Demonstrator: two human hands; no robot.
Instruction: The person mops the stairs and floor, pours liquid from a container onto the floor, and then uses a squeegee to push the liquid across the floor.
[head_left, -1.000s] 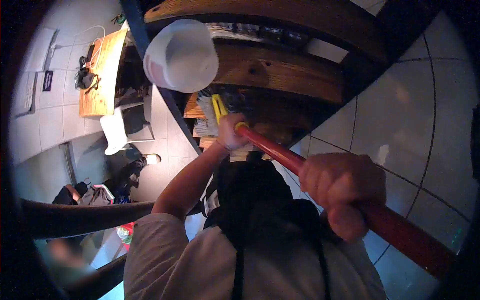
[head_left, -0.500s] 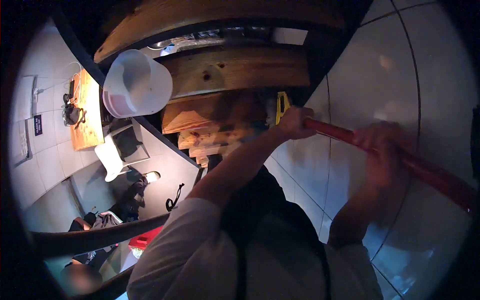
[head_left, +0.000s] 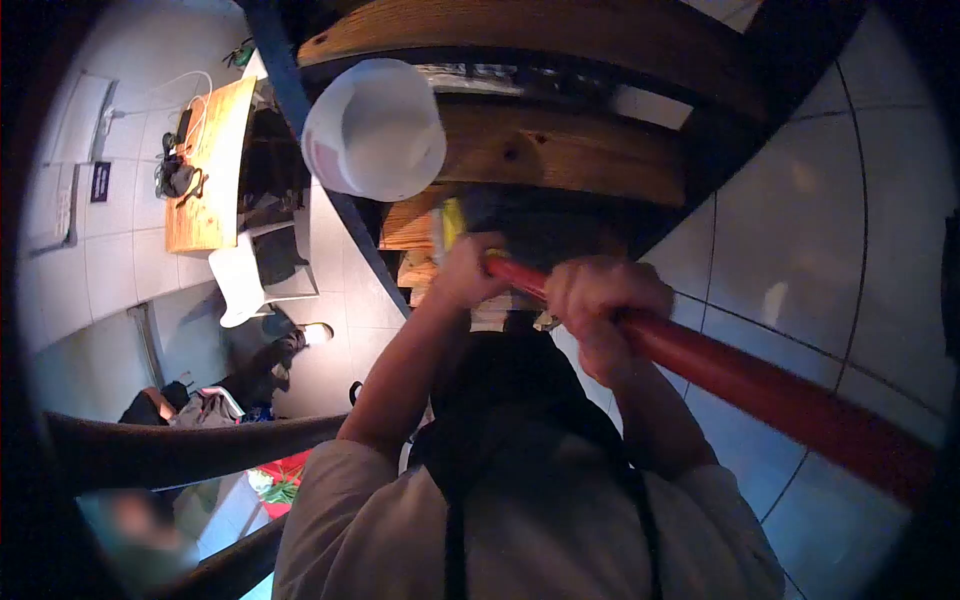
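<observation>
Both of my hands are closed around a red pole [head_left: 760, 375], which slants from the wooden steps towards me at the lower right. My left hand [head_left: 470, 272] grips near its far end. Just beyond that hand is a blurred yellow piece [head_left: 452, 222] that moves with the pole; its exact kind cannot be made out. Farther along the pole, and close to the left one, my right hand [head_left: 608, 305] wraps around it. A white plastic bucket [head_left: 392, 135] stands at the left end of a wooden step [head_left: 570, 150], beyond my left hand.
Dark metal stringers [head_left: 345, 215] edge the stairs, with a white tiled wall [head_left: 780, 260] on the right. A handrail [head_left: 200, 450] crosses the lower left. Below are a wooden table [head_left: 220, 170], a white chair [head_left: 237, 285] and a seated person [head_left: 205, 405].
My hands and the pole have swung left across the steps, the yellow piece along with them. My right hand is now nearer my left. The view has shifted, so the bucket appears farther right.
</observation>
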